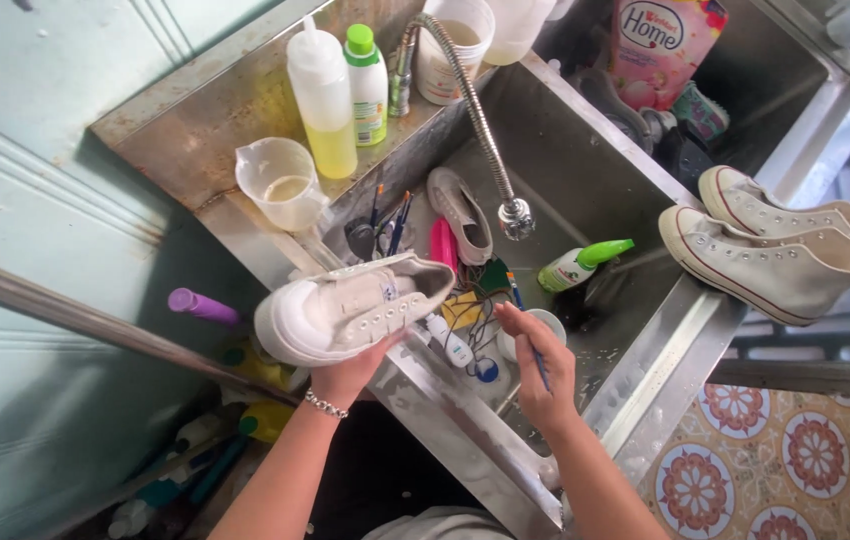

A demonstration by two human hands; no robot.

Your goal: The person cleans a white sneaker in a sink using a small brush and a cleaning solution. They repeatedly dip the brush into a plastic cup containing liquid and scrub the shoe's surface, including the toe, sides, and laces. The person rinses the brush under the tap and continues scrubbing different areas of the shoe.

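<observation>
Head view: left hand (350, 375) grips white sneaker (350, 305) lying sideways, toe pointing left; right hand (537, 368) pinches thin brush (535, 352).

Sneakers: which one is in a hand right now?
The low white sneaker, held up by the left hand over the sink's front edge. The two high-top sneakers rest on the sink's right rim; another shoe lies in the basin.

I'm at a home wash area: a deep stainless-steel sink (585, 190) with a flexible metal faucet hose (470, 100), detergent bottles behind it, patterned floor tiles (795, 460) beside it.
</observation>
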